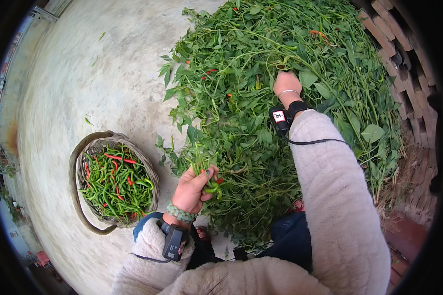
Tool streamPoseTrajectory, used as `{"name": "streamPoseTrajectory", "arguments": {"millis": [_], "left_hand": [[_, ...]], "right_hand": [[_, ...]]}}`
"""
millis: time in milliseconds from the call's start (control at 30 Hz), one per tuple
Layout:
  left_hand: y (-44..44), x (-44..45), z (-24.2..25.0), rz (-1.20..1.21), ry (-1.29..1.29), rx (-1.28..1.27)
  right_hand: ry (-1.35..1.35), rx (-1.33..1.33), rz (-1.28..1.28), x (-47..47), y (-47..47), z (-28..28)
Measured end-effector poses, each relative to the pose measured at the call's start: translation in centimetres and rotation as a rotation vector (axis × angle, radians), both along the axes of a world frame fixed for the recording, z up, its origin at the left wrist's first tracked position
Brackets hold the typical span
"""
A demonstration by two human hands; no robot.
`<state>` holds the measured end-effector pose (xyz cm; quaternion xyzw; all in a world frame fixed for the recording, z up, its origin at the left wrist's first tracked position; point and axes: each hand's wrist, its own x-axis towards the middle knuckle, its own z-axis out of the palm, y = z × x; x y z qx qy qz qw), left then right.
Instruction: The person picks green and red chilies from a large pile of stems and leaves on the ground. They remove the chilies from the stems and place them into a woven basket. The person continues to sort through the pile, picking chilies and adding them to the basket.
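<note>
My left hand (193, 188) is closed around a small bunch of chili peppers (213, 188), mostly green with some red, their tips sticking out past the fingers. It hovers over the near left edge of a wide heap of cut pepper plants (251, 147). Stretched forward, my right hand (288, 84) reaches into the middle of the heap. Its fingers are curled away from view, beside a dark red pepper (281, 67) among the leaves; whether they grip anything is hidden. To the left, a wicker basket (152, 162) holds many green and red chili peppers (118, 180).
The basket's arched handle (75, 184) leans out to its left. Stacked bricks (409, 92) border the heap on the right. A few loose green peppers (88, 121) lie on the concrete floor (59, 147). Another red pepper (320, 35) shows on the heap's far side.
</note>
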<state>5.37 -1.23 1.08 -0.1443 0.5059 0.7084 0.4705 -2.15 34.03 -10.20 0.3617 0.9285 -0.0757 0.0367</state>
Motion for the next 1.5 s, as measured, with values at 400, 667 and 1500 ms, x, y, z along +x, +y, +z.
{"name": "streamPoseTrajectory", "arguments": {"millis": [400, 667, 1500], "left_hand": [[2.6, -0.7, -1.4, 0.033, 0.070, -0.107], [3.6, -0.3, -1.4, 0.057, 0.042, -0.025], [1.0, -0.2, 0.1, 0.183, 0.058, -0.059]], "right_hand": [[-0.093, 0.016, 0.196, 7.6, -6.2, 9.9], [-0.121, 0.296, 0.397, 7.0, -7.2, 12.0], [0.144, 0.305, 0.352, 3.7, -2.7, 4.8]]}}
